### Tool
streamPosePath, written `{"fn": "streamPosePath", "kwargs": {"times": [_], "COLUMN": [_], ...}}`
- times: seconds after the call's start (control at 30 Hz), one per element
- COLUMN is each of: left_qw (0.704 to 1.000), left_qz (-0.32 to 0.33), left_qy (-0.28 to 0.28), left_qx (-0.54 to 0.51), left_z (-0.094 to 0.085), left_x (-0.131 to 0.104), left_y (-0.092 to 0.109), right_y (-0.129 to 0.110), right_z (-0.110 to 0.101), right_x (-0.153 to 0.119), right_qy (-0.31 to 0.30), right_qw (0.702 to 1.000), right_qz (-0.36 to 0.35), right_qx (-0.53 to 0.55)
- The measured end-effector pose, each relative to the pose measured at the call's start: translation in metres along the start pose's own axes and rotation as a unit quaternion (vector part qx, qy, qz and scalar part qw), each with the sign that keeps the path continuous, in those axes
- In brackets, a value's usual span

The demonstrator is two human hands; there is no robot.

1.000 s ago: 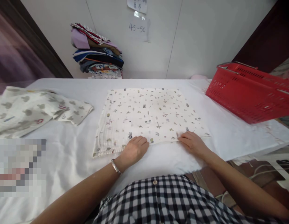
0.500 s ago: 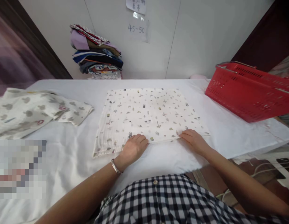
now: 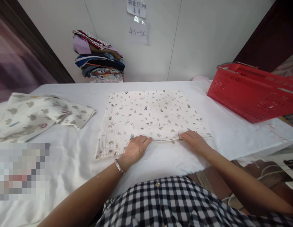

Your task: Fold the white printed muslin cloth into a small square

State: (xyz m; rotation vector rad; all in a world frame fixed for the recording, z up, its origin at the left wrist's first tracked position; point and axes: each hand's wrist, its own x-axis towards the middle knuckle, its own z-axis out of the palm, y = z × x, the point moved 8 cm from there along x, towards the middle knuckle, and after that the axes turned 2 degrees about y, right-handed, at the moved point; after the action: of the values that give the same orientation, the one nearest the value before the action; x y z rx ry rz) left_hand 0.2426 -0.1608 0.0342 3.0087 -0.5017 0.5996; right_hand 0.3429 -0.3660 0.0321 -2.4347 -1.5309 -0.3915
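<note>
A white cotton cloth [image 3: 151,113] with small printed figures lies folded into a rough rectangle in the middle of the table. Both hands are at its near edge, a short gap apart. My left hand [image 3: 137,148], with a silver bracelet at the wrist, pinches that edge left of centre, fingers together on top. Right of centre, my right hand [image 3: 193,142] grips the same edge; its thumb is mostly hidden. Between the hands the edge is slightly lifted and shows its layers.
On the left lies another white cloth [image 3: 35,113] with grey-brown shapes, crumpled. A red plastic basket [image 3: 252,94] stands at the right. Folded textiles [image 3: 99,60] are stacked by the back wall. A pixelated patch covers something at lower left. White fabric [image 3: 146,173] covers the table.
The near edge of the cloth between my hands has risen slightly and moved a little away from me. Both hands keep their hold. The camera view has shifted slightly.
</note>
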Motion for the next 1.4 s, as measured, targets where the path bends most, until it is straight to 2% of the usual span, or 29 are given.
{"fn": "streamPosePath", "kwargs": {"times": [0.23,0.47,0.7,0.9,1.1,1.4], "left_qw": [0.999,0.999,0.997,0.994,0.997,0.998], "left_qz": [0.041,0.046,0.071,0.071,0.063,0.03], "left_qy": [0.017,0.014,0.021,0.078,0.024,-0.006], "left_qx": [-0.01,-0.017,-0.015,0.004,0.024,0.047], "left_z": [-0.001,-0.002,-0.008,-0.016,-0.006,-0.009], "left_x": [-0.003,-0.005,-0.005,-0.005,-0.009,-0.007], "left_y": [0.002,0.002,0.009,0.007,0.012,0.01], "right_y": [-0.005,-0.006,-0.008,-0.007,-0.014,-0.015], "right_z": [-0.007,-0.001,-0.002,-0.01,-0.002,-0.001], "right_x": [0.002,0.001,-0.004,-0.003,-0.005,-0.001], "right_qy": [0.017,-0.015,-0.013,0.047,-0.01,-0.052], "right_qw": [0.999,0.999,0.999,0.998,0.999,0.995], "right_qz": [-0.038,-0.041,-0.047,-0.037,-0.039,-0.043], "right_qx": [0.009,-0.001,0.012,-0.032,-0.033,-0.075]}}
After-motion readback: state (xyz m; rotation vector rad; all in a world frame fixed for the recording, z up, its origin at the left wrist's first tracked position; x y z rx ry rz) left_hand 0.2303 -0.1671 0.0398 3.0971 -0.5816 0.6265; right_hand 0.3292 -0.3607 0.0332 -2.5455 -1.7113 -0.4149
